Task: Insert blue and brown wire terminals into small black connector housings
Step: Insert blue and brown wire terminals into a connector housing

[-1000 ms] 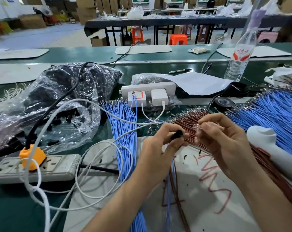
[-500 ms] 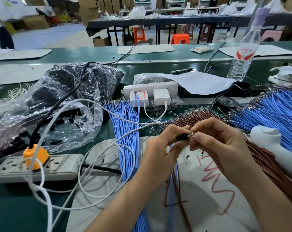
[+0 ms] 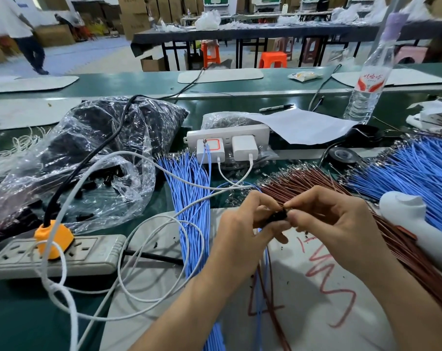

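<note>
1. The left hand (image 3: 242, 224) holds its grip closed, thumb and fingers pinching a black connector housing (image 3: 278, 216) just above the worktop (image 3: 17, 312).
2. The right hand (image 3: 334, 219) has its grip closed too, thumb and forefinger pinching the housing's right end; any terminal there is hidden.
3. Thin blue and brown wires (image 3: 261, 287) trail down below the hands.
4. A brown wire bundle (image 3: 316, 181) lies just behind them, and a blue wire bundle (image 3: 189, 188) lies to the left.
</note>
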The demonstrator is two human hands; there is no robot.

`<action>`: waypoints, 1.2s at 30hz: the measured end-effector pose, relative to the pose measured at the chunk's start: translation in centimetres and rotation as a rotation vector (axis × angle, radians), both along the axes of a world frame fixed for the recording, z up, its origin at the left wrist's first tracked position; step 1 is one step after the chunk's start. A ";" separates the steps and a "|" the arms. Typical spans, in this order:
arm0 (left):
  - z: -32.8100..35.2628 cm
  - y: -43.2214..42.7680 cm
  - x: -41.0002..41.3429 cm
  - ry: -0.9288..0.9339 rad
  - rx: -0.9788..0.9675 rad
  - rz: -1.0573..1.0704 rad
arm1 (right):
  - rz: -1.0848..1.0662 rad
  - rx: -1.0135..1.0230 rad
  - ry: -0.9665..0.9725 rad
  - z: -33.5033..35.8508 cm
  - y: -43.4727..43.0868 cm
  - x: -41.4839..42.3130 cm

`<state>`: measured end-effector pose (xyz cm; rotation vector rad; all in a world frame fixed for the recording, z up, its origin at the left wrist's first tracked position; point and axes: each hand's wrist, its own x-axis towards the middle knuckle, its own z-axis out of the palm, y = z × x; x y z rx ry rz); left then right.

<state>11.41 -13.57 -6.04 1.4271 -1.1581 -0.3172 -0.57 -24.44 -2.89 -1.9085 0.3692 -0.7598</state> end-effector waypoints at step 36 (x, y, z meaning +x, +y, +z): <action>0.3 0.0 -0.5 0.039 -0.068 0.003 | 0.355 0.956 -0.057 -1.5 -0.6 1.1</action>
